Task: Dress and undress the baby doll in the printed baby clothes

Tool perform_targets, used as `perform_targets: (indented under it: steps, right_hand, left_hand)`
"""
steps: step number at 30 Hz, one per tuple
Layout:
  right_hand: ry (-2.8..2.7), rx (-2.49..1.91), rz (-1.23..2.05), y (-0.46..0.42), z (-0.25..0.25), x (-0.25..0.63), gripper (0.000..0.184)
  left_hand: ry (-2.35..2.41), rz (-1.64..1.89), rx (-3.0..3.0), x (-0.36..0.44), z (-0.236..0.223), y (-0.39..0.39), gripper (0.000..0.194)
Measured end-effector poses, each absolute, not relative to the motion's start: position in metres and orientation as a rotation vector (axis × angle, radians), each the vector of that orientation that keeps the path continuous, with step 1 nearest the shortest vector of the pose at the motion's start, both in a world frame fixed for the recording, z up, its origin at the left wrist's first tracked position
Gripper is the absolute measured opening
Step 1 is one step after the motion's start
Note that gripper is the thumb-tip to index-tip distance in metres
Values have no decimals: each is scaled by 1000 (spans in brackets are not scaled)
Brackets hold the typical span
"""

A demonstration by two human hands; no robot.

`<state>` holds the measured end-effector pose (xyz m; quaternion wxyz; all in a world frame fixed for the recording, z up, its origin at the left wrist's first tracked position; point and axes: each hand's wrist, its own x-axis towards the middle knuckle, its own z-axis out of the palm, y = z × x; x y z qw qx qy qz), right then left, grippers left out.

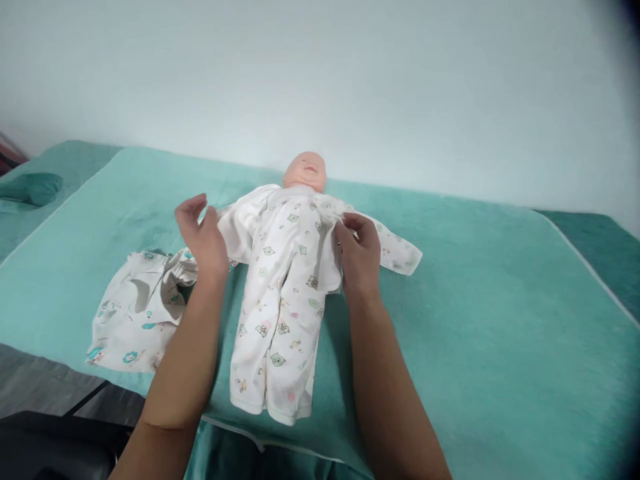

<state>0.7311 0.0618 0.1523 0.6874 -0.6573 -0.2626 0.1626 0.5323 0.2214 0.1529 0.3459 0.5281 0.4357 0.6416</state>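
Note:
A baby doll [306, 172] lies face up in the middle of the table, its head at the wall side. It wears or lies on a white printed baby shirt [403, 253] with the sleeves spread out. White printed baby pants [273, 320] cover its front, legs toward me. My right hand [361, 248] pinches the shirt's front edge at the doll's side. My left hand [204, 233] is raised beside the opposite sleeve, fingers curved and thumb apart, with nothing visible in it. The doll's arms and legs are hidden by the cloth.
Another white printed garment [135, 320] lies crumpled at the left, partly behind my left forearm. A green cloth [490, 320] covers the table, which stands against a pale wall [320, 80]. A dark chair-like object [55, 447] is at the lower left.

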Motion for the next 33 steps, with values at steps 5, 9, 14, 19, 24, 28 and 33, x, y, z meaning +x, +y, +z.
perform_targets:
  steps: [5,9,14,19,24,28,33]
  right_hand:
    - [-636,-1542,435,61,157,726,32]
    - [-563,-1529,351,60,157,737,29]
    - [-379,-1691,224,35,150,788,30]
    - [-420,-2249,-14,-2,131,825,8]
    - [-865,-2045,-369,3,120,804,22]
    - [-1273,-1911,-288,18,120,774,35]
    - [-1257,-2089,-184,20,115,766,49]
  left_hand:
    - [901,1202,2163,552,159,191,21]
    - [1150,953,2453,548,159,192,25]
    - [1450,738,2567,539,155,202,25]
    - [1492,785,2592,540,155,200,29]
    - [1469,909,2671,522,150,182,33]
    - [1522,702,2785,485,140,174,30]
    - [1688,513,2778,447,139,190,33]
